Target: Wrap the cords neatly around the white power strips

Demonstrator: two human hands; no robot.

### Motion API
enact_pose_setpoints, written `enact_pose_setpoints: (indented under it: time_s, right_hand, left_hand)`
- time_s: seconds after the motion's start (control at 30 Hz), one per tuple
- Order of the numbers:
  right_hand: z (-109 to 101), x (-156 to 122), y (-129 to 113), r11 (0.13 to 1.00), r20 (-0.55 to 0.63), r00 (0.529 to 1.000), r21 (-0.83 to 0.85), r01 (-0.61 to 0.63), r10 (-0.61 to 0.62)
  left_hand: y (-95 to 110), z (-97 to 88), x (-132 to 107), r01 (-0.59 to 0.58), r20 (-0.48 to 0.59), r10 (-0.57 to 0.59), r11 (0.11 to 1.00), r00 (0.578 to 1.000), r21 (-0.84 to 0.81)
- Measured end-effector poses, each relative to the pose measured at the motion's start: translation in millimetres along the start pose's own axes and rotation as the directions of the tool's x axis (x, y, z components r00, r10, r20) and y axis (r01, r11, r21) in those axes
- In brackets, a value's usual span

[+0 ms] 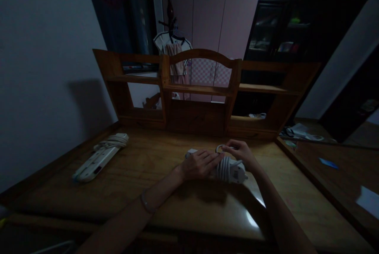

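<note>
A white power strip (238, 173) is held just over the wooden desk, with its white cord (224, 169) wound in several turns around one part of it. My left hand (200, 164) lies across the strip's left part, fingers closed over it and reaching the coils. At the upper side of the coils, my right hand (240, 152) pinches a small loop of the cord. The undersides of both hands are hidden. A second white power strip (97, 162) rests at the desk's left, its cord wrapped around its far end.
A wooden shelf unit (195, 90) stands along the back of the desk (142, 167). To the left rises a bare wall (53, 68). Beyond the raised right edge, a blue card (328, 163) and white paper (368, 202) lie on a brown surface.
</note>
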State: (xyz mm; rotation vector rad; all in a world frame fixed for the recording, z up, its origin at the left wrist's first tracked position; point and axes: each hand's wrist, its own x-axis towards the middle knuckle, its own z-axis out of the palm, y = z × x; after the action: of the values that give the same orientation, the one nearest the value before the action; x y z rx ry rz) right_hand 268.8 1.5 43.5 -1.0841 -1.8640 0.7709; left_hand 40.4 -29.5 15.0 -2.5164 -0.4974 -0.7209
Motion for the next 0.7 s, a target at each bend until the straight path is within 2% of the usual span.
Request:
enact_pose_setpoints:
  time_s: [0.07,0.13,0.2,0.23,0.3,0.37,0.47,0.57,0.63,0.7]
  right_hand:
    - [2.3,1.4,7.4,0.999,-0.023,1.000,-0.032,0.003,-0.004]
    - [4.8,1.9,15.2,0.994,-0.035,0.999,-0.104,0.032,-0.035]
    - [8.8,1.5,21.4,0.977,-0.041,0.996,-0.203,0.063,-0.073]
    - [11.7,1.1,23.2,0.966,-0.041,0.996,-0.249,0.072,-0.084]
    - [19.8,0.2,23.2,0.942,-0.038,0.996,-0.330,0.069,-0.086]
    - [29.8,-0.5,18.9,0.904,-0.024,0.996,-0.421,0.070,-0.088]
    - [43.9,-1.6,10.3,0.806,-0.011,0.996,-0.588,0.066,-0.089]
    - [52.3,-2.7,7.9,0.723,0.032,0.995,-0.685,0.091,-0.096]
    - [54.9,-3.2,10.4,0.685,0.077,0.990,-0.716,0.136,-0.117]
    - [56.1,-3.5,13.5,0.659,0.105,0.985,-0.732,0.170,-0.137]
  left_hand:
    - [-0.3,0.1,-1.6,0.061,-0.042,-0.064,0.997,0.997,-0.052]
    - [-1.2,-0.6,-2.2,0.166,-0.105,-0.179,0.979,0.978,-0.121]
    - [-3.3,-2.3,-1.3,0.310,-0.186,-0.347,0.929,0.919,-0.202]
    - [-4.8,-3.0,-0.4,0.384,-0.232,-0.438,0.890,0.869,-0.245]
    - [-9.2,-3.1,1.6,0.505,-0.308,-0.600,0.795,0.739,-0.336]
    - [-14.7,-0.3,2.8,0.581,-0.333,-0.722,0.689,0.607,-0.433]
    - [-23.5,8.1,1.7,0.650,-0.273,-0.862,0.503,0.427,-0.569]
    - [-30.3,15.1,-0.9,0.654,-0.187,-0.947,0.315,0.260,-0.688]
    - [-33.0,17.2,-2.5,0.629,-0.139,-0.971,0.234,0.196,-0.741]
    - [-34.5,18.3,-3.8,0.608,-0.114,-0.978,0.200,0.177,-0.768]
